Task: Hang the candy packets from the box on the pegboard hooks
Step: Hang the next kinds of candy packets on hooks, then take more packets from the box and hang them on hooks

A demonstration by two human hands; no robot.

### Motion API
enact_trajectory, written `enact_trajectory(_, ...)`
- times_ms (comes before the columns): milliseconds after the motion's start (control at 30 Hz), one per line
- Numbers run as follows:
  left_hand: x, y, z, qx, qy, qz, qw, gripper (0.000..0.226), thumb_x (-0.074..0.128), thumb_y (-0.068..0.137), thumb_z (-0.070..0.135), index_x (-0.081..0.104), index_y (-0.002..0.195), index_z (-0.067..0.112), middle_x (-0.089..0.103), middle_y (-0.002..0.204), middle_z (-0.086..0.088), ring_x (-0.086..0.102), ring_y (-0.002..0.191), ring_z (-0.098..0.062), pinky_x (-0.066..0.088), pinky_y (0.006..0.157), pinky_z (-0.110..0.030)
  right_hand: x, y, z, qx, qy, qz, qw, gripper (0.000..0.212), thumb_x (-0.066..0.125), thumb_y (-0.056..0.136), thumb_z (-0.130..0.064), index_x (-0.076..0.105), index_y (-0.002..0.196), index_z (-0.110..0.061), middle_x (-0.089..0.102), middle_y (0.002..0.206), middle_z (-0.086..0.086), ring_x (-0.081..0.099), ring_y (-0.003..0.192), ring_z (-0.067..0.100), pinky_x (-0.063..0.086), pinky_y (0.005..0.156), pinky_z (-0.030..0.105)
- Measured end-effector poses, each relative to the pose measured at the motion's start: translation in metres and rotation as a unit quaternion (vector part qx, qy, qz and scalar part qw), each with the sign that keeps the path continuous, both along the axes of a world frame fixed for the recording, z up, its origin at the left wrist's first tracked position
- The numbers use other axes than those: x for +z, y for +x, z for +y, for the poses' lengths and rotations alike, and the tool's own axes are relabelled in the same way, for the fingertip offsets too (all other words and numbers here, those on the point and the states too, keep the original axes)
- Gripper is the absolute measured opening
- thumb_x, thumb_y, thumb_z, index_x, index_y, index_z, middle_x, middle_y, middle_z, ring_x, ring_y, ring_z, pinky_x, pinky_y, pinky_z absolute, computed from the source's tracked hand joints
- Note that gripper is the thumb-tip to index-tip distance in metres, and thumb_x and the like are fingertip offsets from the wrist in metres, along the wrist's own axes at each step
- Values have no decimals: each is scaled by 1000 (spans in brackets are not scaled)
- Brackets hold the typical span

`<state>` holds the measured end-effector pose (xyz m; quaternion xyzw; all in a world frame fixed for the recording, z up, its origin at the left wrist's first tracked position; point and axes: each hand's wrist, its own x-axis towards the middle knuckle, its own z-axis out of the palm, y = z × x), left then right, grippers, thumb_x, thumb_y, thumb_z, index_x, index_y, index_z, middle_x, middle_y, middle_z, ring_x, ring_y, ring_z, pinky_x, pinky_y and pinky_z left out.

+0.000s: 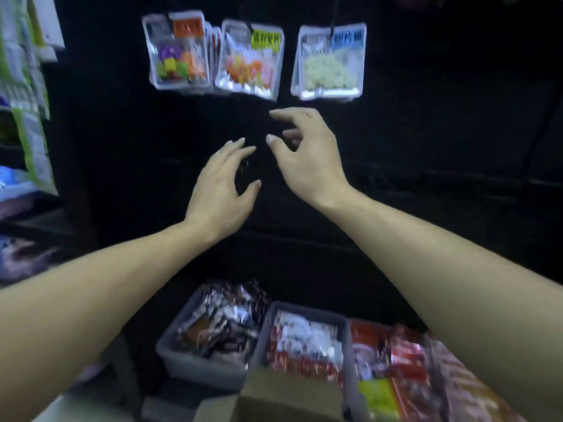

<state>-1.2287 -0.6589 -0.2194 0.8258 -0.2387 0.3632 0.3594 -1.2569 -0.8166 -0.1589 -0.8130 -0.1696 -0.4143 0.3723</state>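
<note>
Three stacks of candy packets hang from hooks on the dark pegboard (426,132): an orange-label packet (179,51) at left, a yellow-label packet (251,60) in the middle, and a blue-label packet (330,62) with white candies at right. My left hand (219,190) and my right hand (304,156) are raised side by side below the packets, fingers apart, holding nothing. Neither hand touches a packet. A cardboard box (274,394) shows at the bottom edge, its inside hidden.
Grey bins of snack packets stand on a low shelf: a dark-wrapper bin (201,360), a red-and-white bin (304,339), and red packets (405,360) to the right. More hanging packets (24,86) line the left edge.
</note>
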Motion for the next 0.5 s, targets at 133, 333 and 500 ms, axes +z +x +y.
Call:
enact_trajectory(133, -121, -56, -3, -57, 54, 4, 997, 47, 69, 95, 14, 63, 141, 9, 57, 154, -7, 45, 149, -23, 31, 125, -35, -123, -55, -23, 28, -1, 61, 998, 29, 71, 96, -15, 71, 124, -20, 63, 127, -5, 68, 101, 8, 56, 92, 24)
enact_trajectory(333, -276, -130, -19, -102, 134, 331, 928, 64, 71, 94, 17, 49, 154, 16, 40, 165, -3, 40, 151, -21, 32, 124, -33, -308, -113, -57, -13, -117, 360, 925, 31, 70, 93, -10, 71, 123, -18, 64, 117, 5, 66, 100, 23, 54, 94, 42)
enact_trajectory(500, -348, -145, -27, -124, 251, 496, 822, 78, 76, 92, 24, 40, 160, 15, 39, 166, -10, 37, 154, -27, 31, 126, -32, -386, -139, -74, 11, -202, 557, 806, 35, 72, 96, -25, 66, 131, -23, 64, 130, -1, 65, 116, 22, 52, 95, 32)
